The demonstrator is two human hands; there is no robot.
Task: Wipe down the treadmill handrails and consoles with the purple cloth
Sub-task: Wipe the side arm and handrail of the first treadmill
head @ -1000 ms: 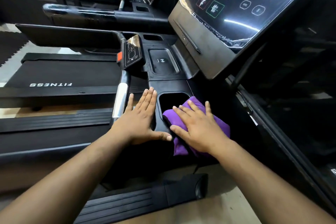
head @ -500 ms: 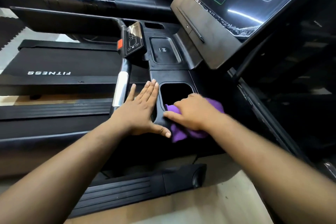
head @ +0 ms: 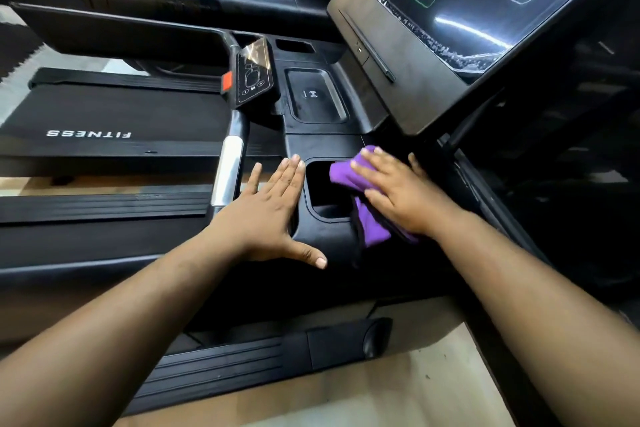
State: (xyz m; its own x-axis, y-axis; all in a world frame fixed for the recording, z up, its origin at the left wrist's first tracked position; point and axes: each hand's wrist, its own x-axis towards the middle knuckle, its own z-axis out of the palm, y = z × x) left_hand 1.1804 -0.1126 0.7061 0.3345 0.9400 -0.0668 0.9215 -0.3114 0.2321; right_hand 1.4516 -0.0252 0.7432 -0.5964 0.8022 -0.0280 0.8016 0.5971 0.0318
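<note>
Purple cloth (head: 349, 174), soft and bunched, lies on the console (head: 332, 239) at the cup well's (head: 320, 191) right edge, pressed flat under the right hand (head: 398, 194), fingers straight. The left hand (head: 266, 215) rests open on the matte black plastic beside the well, gripping nothing. A loose fold could slip into the square hollow. A shiny metal handrail (head: 228, 170) runs just left.

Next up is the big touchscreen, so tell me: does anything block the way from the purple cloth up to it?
Nothing visible does. The right hand presses the purple cloth beside the cup holder; between it and the touchscreen lies only bare black console surface.
</note>
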